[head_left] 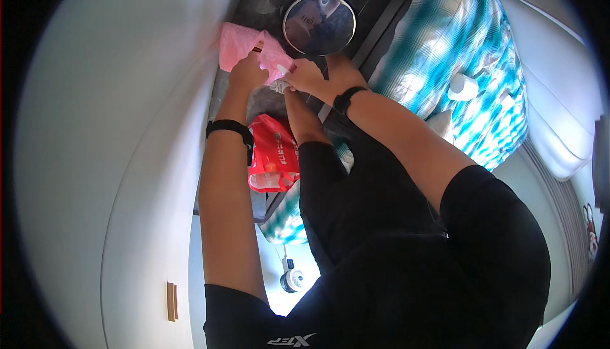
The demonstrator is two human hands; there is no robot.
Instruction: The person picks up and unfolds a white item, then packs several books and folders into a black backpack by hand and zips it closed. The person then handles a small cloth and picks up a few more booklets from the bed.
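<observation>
A crinkled pink plastic bag spreads over the floor by the white wall. My left hand is closed on the bag's near side, and a small brown piece shows at its fingertips; what that piece is, I cannot tell. Just to the right, my right hand pinches the bag's right edge, where a small white bit sticks out by the fingers. Below the hands, a crumpled greyish-white piece lies next to my foot. Both of my wrists wear black bands.
Beyond the hands stands a round container with a glossy dark top. A red plastic bag sits left of my leg. To the right is a bed with a teal checked cover, holding a white roll. A white wall rises at left.
</observation>
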